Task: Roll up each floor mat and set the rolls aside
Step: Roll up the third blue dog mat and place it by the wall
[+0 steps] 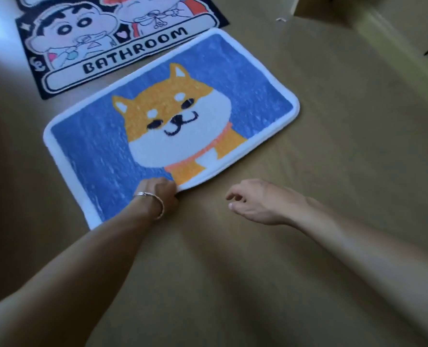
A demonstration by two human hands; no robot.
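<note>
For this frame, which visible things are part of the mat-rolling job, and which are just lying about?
Part of the job: blue dog mat, flat, near edge gripped by the left hand; dark BATHROOM mat, flat; right hand, open above the floor.
Lying about: small white scrap on the floor, top right.

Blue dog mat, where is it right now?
In the head view the blue dog mat lies on the wooden floor centre-left, just nearer than the dark BATHROOM mat; the left hand grips its near edge.
</note>
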